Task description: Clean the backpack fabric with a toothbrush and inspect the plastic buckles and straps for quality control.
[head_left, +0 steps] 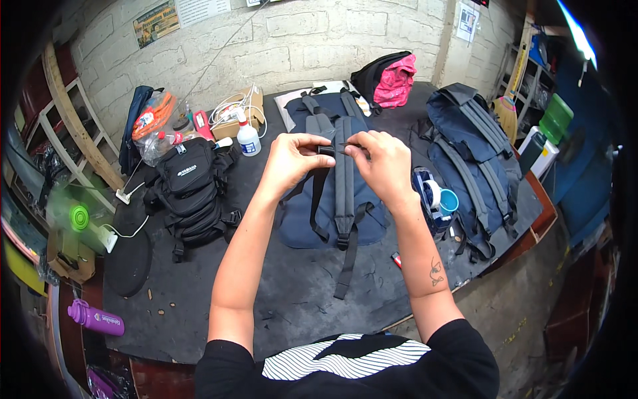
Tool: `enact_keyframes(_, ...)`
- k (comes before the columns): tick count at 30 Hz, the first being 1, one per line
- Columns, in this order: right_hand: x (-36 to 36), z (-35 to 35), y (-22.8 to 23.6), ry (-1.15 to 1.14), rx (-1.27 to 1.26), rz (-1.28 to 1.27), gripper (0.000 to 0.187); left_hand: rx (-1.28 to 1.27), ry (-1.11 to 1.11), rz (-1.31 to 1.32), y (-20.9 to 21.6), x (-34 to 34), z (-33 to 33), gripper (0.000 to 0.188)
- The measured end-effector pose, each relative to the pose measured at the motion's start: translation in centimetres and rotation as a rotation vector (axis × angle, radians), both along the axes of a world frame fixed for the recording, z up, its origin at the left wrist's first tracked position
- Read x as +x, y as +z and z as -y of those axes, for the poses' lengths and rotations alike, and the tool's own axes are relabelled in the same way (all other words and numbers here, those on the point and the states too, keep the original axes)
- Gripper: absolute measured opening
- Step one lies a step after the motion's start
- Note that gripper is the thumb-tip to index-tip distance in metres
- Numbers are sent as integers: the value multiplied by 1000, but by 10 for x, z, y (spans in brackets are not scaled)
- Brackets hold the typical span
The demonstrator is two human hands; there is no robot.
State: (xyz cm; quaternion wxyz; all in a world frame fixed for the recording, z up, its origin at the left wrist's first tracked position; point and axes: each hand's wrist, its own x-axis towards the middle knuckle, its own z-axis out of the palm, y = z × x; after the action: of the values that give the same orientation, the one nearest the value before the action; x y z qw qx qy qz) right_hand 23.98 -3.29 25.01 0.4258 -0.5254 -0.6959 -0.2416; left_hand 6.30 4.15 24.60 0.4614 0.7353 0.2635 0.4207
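A navy-blue backpack (292,216) lies on the dark table with its grey shoulder straps (345,193) facing up. Above its upper part, my left hand (297,159) is closed, with thumb and fingers pinching a folded black webbing strap (325,151). A loose length of that strap seems to hang down over the bag. Just to the right, my right hand (384,163) is closed in a pinch close to the strap. A thin dark tip shows at its fingertips, too small to name. Another black webbing tail (345,276) trails off the bag's lower edge.
Black bags (189,189) lie at left, near a spray bottle (248,138). More navy backpacks (465,153) are piled at right, beside an organizer with a tape roll (432,194) and a light-blue cup (448,201). A pink-and-black bag (395,81) sits by the wall.
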Motion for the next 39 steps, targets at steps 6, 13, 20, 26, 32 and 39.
enact_keyframes(6,-2,2,1,10,-8,-2,10,22,-8,20,1,2,3,31)
enact_keyframes(13,-9,0,-1,126,-143,-226,12,-49,-100,36,-5,2,0,32)
enact_keyframes(20,-2,-24,-46,661,-323,-1259,15,-177,-223,-68,-22,-3,-15,30)
enact_keyframes(26,3,-25,-52,804,-219,-1476,22,-216,-249,-161,-46,-15,-37,28)
enact_keyframes(32,8,-35,-56,712,-635,-1100,31,-251,-203,-31,-50,-22,-35,26)
enact_keyframes(39,2,-57,-55,780,-575,-1130,12,-386,-322,236,-38,-15,-25,25)
